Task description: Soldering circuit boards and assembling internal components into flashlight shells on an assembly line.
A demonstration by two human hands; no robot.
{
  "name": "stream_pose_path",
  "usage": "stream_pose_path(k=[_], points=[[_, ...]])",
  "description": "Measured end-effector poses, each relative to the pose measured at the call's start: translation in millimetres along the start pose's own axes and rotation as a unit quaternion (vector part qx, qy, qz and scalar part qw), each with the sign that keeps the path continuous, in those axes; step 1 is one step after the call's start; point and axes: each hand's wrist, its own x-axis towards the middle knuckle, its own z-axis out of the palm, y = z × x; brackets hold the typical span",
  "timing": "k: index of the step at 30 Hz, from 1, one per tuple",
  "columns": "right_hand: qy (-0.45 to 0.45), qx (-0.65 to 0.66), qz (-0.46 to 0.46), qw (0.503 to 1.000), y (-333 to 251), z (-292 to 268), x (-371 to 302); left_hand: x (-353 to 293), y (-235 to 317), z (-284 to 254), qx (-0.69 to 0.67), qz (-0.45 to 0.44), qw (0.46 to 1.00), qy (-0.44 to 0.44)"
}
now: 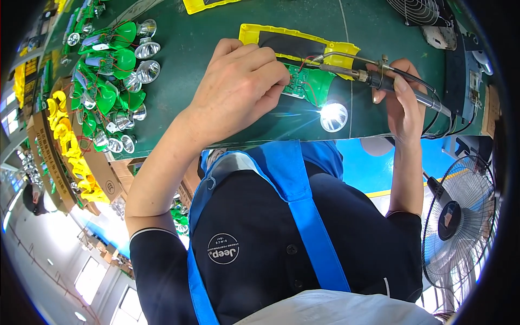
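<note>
My right hand [403, 97] grips a soldering iron [379, 82] with a thin metal feed tube along it. Its tip points left, over a green circuit board [295, 82]. The fingers of my left hand [238, 86] are closed at the board's left end, which they partly hide. Red wires run from the board past a green plastic piece [323, 86] to a round reflector lamp [333, 117], which is lit brightly. Just behind lies a yellow plastic housing half [341, 50] with a dark strip inside, partly covered by my left hand and the iron.
Several green lamp assemblies [111, 65] with reflectors lie at the left of the green table [184, 32]. Yellow plastic parts [70, 146] sit on cardboard boxes [49, 162] beyond its left edge. Cables [437, 122] and a dark device [463, 70] stand right; a fan [457, 219] is lower right.
</note>
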Motion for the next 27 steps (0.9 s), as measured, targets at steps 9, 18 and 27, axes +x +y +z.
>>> stream_pose_path(k=[9,18,27], points=[[0.058,0.072,-0.169,0.981,2,-10,0,38,-31,-24,-0.012,0.007,0.997,0.078],[0.025,-0.013,-0.312,0.95,-10,32,68,22,-24,-33,0.165,0.099,0.98,0.049],[0.095,0.063,-0.175,0.978,-7,91,140,-55,-11,-24,0.075,-0.003,0.997,0.011]])
